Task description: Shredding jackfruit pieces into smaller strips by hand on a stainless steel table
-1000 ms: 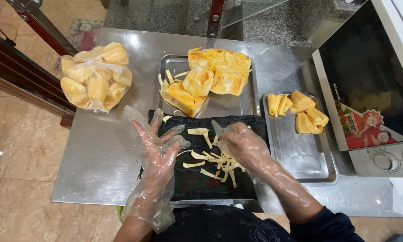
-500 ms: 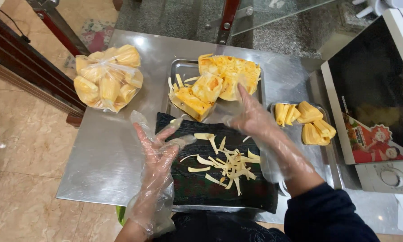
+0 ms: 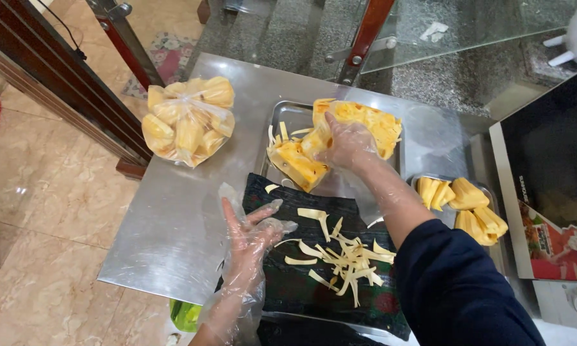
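My right hand (image 3: 345,144), in a clear plastic glove, grips a yellow jackfruit chunk (image 3: 372,122) lying in a metal tray (image 3: 287,114). A smaller jackfruit piece (image 3: 295,163) lies beside it in the same tray. My left hand (image 3: 249,230), also gloved, hovers open with fingers spread over the left edge of a dark cloth (image 3: 314,288). Pale yellow jackfruit strips (image 3: 343,256) are scattered on that cloth.
A clear plastic bag of jackfruit pods (image 3: 187,120) sits at the steel table's (image 3: 173,218) far left. A second tray (image 3: 481,266) at right holds peeled pods (image 3: 468,202). A dark appliance (image 3: 551,160) stands at the right edge. Tiled floor lies left.
My right hand has left the strips on the cloth and reached forward into the tray, closing on the big jackfruit chunk. The left hand stays open over the cloth's edge.
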